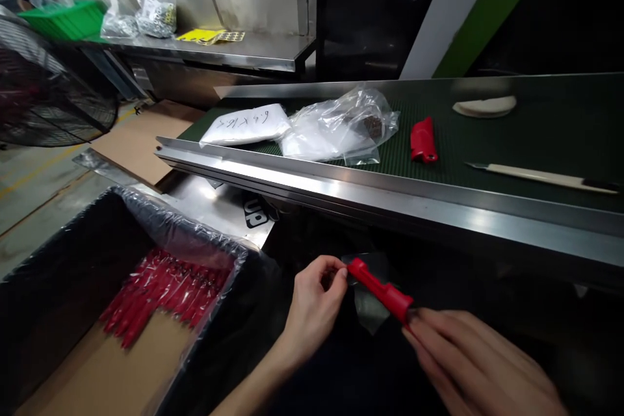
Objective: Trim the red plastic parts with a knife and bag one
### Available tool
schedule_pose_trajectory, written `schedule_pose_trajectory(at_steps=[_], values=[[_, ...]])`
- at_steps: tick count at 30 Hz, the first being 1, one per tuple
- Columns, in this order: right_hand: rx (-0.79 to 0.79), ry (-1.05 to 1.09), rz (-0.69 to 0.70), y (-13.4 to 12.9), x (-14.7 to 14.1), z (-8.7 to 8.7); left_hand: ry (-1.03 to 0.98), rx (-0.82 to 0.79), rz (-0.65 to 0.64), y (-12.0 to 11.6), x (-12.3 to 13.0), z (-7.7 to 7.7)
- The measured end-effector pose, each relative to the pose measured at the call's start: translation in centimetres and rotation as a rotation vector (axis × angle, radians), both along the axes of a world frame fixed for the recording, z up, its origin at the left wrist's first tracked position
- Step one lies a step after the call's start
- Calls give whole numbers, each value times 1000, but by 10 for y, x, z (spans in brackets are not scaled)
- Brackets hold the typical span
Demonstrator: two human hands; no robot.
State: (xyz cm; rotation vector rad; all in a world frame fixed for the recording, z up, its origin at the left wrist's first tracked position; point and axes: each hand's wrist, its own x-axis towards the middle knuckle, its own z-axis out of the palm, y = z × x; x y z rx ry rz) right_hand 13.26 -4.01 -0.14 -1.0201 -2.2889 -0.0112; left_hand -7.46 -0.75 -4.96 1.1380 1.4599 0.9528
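Observation:
Low in front of the conveyor, my right hand (468, 351) grips the thick end of a red, elongated part (377, 286), which slants up to the left. My left hand (316, 299) is pinched closed at the edge of a small clear plastic bag (371, 309), right by the part's narrow tip. The bag hangs behind and below the part; whether the tip is inside it I cannot tell. Another red piece (423, 140), shorter and wider, lies on the green conveyor belt (453, 156) above my right hand.
A black-lined bin (195, 227) at left holds several bagged red parts (160, 286) over cardboard. White packs (246, 125), clear bags (341, 123), a slim pointed tool (541, 174) and a pale curved piece (485, 106) lie on the belt. The metal rail (390, 192) edges it. A fan (49, 78) stands left.

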Motion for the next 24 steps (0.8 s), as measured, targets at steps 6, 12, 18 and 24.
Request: schedule_pose_trajectory(at_steps=[6,12,18,24], values=[[-4,-233,163,2,8,-2,27,107,-71,-7,1,-2],[-109,109,-12,-4,-6,-20,53,297,-64,-21,5,-9],[-683,841,-581,-25,-42,-48,80,388,24,-36,15,-21],[-556,664,-367,-21,-35,-51,49,386,-28,-36,11,-16]])
